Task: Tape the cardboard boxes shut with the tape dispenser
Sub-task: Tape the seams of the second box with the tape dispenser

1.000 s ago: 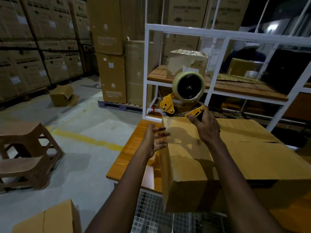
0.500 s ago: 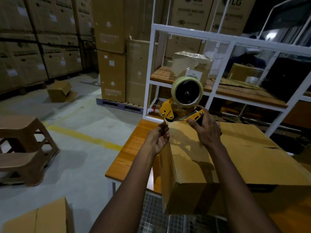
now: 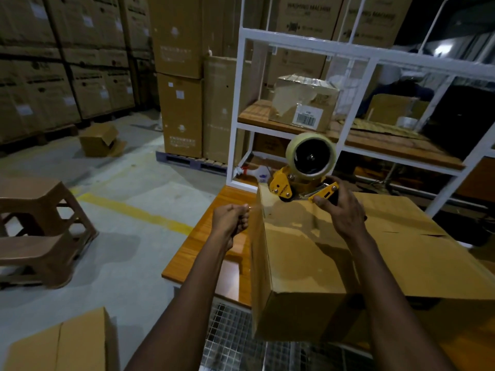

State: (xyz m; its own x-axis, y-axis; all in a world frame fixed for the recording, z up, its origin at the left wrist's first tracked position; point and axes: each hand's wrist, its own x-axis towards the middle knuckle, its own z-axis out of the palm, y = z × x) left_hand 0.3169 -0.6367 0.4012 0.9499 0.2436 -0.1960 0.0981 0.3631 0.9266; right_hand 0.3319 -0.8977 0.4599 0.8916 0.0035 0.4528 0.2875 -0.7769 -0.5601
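A large brown cardboard box (image 3: 308, 263) lies on the wooden table (image 3: 203, 236), its flaps folded down. My right hand (image 3: 340, 210) grips the handle of the yellow tape dispenser (image 3: 300, 180), whose roll of clear tape (image 3: 310, 156) stands above the box's far left top corner. A strip of clear tape runs from the dispenser toward my left hand (image 3: 233, 218), which pinches its end just left of the box's upper edge.
A white metal shelf frame (image 3: 241, 116) stands behind the table with a taped box (image 3: 302, 103) on its shelf. Brown plastic stools (image 3: 40, 231) sit on the floor at left. Another box (image 3: 61, 344) is at bottom left. Stacked cartons line the back wall.
My left hand went from open beside the box to pinching the tape end and drawing it leftward. The dispenser came down closer to the box's top corner.
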